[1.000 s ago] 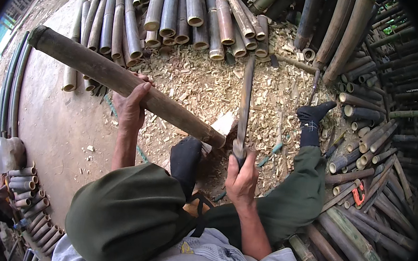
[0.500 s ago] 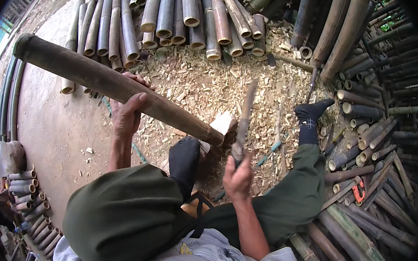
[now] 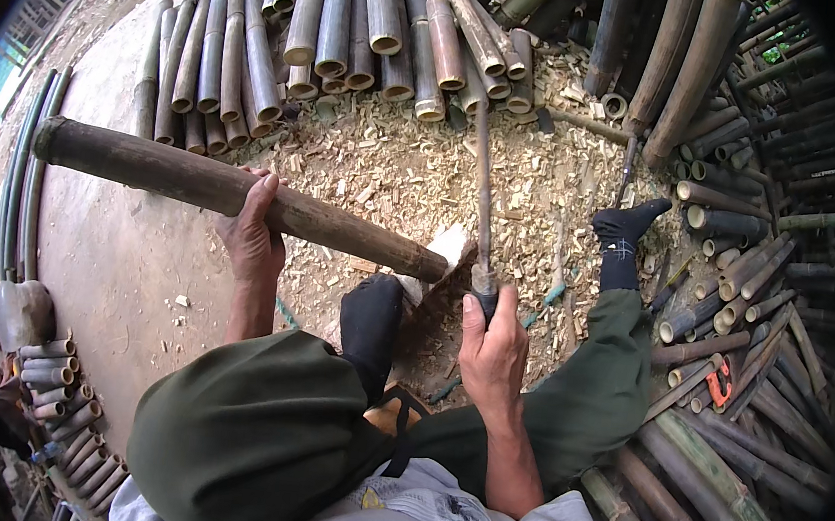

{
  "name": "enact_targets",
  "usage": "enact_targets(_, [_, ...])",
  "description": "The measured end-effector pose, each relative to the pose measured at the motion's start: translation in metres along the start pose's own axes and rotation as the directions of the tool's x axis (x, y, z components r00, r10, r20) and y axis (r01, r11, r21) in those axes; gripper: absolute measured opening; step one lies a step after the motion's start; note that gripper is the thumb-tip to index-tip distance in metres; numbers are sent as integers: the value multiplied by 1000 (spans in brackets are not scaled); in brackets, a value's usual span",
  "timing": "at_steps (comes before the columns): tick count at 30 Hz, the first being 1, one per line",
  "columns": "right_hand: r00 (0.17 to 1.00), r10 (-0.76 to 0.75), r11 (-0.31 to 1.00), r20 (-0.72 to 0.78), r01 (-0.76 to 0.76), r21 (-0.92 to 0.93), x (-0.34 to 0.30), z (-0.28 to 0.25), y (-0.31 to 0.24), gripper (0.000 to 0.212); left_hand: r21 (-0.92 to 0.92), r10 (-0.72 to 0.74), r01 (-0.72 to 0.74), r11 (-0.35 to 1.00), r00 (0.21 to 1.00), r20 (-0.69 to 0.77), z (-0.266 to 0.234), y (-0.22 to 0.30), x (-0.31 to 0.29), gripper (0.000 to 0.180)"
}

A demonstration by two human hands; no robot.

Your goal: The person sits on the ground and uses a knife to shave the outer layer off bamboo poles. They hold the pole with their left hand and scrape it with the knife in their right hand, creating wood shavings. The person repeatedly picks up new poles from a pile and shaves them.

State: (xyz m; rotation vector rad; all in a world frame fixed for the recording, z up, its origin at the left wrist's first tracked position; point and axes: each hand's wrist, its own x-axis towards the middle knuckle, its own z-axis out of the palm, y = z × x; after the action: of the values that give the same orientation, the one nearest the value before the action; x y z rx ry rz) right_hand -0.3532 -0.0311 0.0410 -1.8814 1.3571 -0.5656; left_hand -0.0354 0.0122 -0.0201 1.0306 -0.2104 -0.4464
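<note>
A long brown bamboo tube (image 3: 340, 233) slants across in front of me, its far-left end raised and its right end low beside a pale wooden block (image 3: 447, 247). My left hand (image 3: 257, 233) is closed round the tube near its middle, thumb on top. My right hand (image 3: 493, 353) grips the dark handle of a machete (image 3: 484, 192), whose long, narrow blade points away from me. The blade stands just right of the tube's end, apart from it. I cannot tell whether the tube's end touches the block.
Wood chips (image 3: 377, 161) cover the ground ahead. Cut bamboo tubes (image 3: 336, 12) lie in rows at the back, with more bamboo stacked (image 3: 708, 218) on the right. An orange-handled tool (image 3: 719, 382) rests there. My socked feet (image 3: 370, 318) flank the work spot.
The machete's blade has swung left and its handle has shifted slightly right and nearer. The tube's left end has dropped lower, and my left hand with it.
</note>
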Motion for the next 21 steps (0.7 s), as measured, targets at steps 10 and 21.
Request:
enact_targets(10, [961,201,950,191,-144,-276,-4,43,75,35,13,14,-16,1000,988,154,12,7,-6,49])
enact_targets(21, [954,229,929,192,-155,-336,-8,61,114,40,-42,-72,76,996,994,87,31,17,-10,53])
